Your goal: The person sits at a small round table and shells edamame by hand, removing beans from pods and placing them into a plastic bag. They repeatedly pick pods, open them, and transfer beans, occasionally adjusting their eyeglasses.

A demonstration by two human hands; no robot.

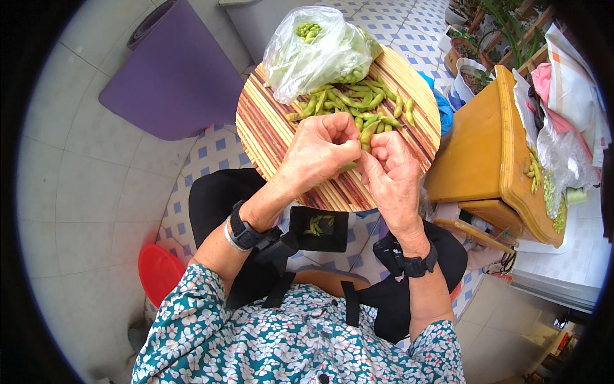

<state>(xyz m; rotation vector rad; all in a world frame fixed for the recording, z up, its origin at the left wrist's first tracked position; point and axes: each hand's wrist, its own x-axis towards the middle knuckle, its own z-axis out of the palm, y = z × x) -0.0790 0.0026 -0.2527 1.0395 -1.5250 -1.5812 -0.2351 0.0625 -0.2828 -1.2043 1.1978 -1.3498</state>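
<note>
Between my two hands is a green soybean pod (367,136), pinched by the fingers above the round striped table (259,139). My left hand (326,144) curls over from the left, its thumb and fingertips at the pod. My right hand (392,168) grips it from the right, near its lower end. Just beyond my fingers lies a loose heap of pods (345,100). Behind the heap sits a clear plastic bag (297,67) with more pods in it and a cluster of shelled beans (308,32) showing at the top.
A black bin (319,242) with several green pieces inside stands below the table edge. At left are a rolled purple mat (172,72) and a red basin (160,271). A wooden cabinet (472,144) at right bears pods, a plastic bag and cloths. Potted plants (472,79) stand beyond.
</note>
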